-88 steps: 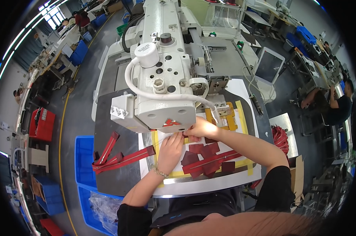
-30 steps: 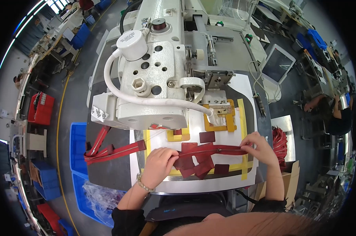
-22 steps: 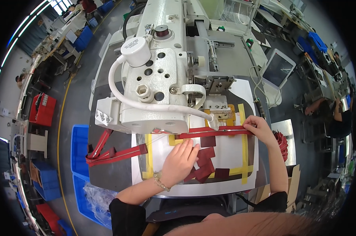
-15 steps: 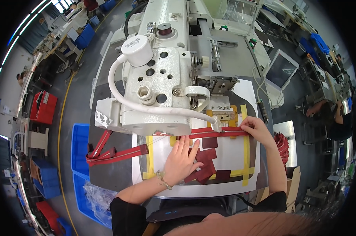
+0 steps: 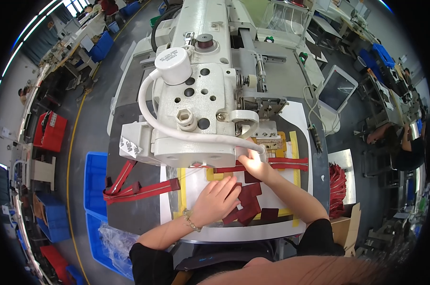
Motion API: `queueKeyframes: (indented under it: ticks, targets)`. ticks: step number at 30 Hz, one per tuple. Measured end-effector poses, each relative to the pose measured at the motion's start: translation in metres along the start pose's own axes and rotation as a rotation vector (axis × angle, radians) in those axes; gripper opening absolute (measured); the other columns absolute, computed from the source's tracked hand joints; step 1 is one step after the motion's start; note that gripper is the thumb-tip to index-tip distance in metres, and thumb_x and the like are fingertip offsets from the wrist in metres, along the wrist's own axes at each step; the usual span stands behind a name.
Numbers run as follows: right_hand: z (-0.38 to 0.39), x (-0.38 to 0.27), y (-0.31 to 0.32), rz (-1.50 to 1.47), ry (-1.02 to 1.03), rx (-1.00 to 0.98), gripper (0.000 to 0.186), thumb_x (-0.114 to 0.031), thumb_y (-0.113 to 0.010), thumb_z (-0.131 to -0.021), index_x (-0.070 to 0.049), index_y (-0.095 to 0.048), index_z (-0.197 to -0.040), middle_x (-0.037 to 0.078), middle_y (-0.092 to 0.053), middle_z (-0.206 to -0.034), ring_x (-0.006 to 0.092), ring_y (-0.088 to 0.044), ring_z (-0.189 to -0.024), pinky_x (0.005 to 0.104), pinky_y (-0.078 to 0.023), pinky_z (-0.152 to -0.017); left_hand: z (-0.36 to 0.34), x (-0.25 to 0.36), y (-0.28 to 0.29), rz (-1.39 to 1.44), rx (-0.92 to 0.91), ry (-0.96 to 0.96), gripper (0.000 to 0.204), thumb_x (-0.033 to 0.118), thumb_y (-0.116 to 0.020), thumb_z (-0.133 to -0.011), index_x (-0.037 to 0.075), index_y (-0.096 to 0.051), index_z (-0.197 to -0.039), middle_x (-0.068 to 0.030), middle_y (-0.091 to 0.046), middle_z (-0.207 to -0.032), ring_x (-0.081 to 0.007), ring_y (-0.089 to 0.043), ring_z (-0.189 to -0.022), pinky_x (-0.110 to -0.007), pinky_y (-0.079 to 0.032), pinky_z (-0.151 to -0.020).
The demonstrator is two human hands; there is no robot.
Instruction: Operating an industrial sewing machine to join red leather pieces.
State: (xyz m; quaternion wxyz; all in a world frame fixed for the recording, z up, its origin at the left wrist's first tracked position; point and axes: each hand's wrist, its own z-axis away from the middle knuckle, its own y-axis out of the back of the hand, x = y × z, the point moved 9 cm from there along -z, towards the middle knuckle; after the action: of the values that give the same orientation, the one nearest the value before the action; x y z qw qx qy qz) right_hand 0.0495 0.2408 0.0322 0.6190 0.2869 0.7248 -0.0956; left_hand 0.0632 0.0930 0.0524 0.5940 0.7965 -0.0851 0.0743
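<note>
A long red zipper strip [image 5: 291, 164] lies across a white sheet marked off with yellow tape, under the front of a white sewing machine head [image 5: 196, 114]. My right hand [image 5: 256, 167] reaches over this strip beside the machine's hose; its fingertips are partly hidden there. Several dark red patches [image 5: 249, 205] lie in a loose pile nearer to me. At the pile's left edge, my left hand [image 5: 217, 202] has its fingers drawn together and bent; what is under the fingertips is hidden. More red zipper tape [image 5: 148, 191] runs folded out to the left.
Blue bins [image 5: 97, 190] stand left of the table, one with clear plastic in it. A screen [image 5: 337, 88] is at the right rear. A bundle of red strips [image 5: 337, 190] and a cardboard box [image 5: 346, 224] sit at the right.
My right hand has left the zipper's right end and moved left, close to the machine head. My left hand has drawn back slightly toward me, its spread fingers now bent together.
</note>
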Motion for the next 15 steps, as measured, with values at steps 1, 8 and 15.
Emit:
queueKeyframes:
  ticks: [1, 8, 15]
  targets:
    - [-0.001, 0.006, 0.004, -0.119, -0.031, 0.088, 0.015, 0.006, -0.046, -0.077, 0.001, -0.052, -0.09, 0.008, -0.06, -0.081, 0.02, -0.058, -0.083, 0.0329, -0.047, -0.076, 0.004, 0.007, 0.013, -0.036, 0.119, -0.105, 0.051, 0.034, -0.071, -0.075, 0.006, -0.057, -0.116, -0.0172, -0.054, -0.124, -0.0274, -0.052, -0.115, -0.036, -0.04, -0.091]
    - [0.036, -0.02, 0.002, 0.487, 0.177, -0.305, 0.021, 0.008, -0.051, -0.073, -0.002, -0.056, -0.09, 0.011, -0.066, -0.095, 0.0284, -0.061, -0.091, 0.0374, -0.049, -0.081, 0.013, 0.006, 0.008, -0.011, 0.125, -0.212, 0.049, 0.032, -0.068, -0.079, 0.003, -0.058, -0.117, -0.0146, -0.057, -0.122, -0.0257, -0.054, -0.114, -0.036, -0.042, -0.092]
    - [0.05, -0.011, 0.0, 0.649, 0.226, -0.385, 0.04, 0.001, -0.059, -0.076, -0.011, -0.062, -0.114, 0.009, -0.062, -0.118, 0.0299, -0.059, -0.102, 0.0419, -0.047, -0.084, 0.016, -0.01, -0.007, 0.046, 0.031, -0.071, 0.055, 0.038, -0.065, -0.082, 0.0, -0.055, -0.121, -0.0178, -0.055, -0.124, -0.0279, -0.053, -0.116, -0.038, -0.04, -0.101]
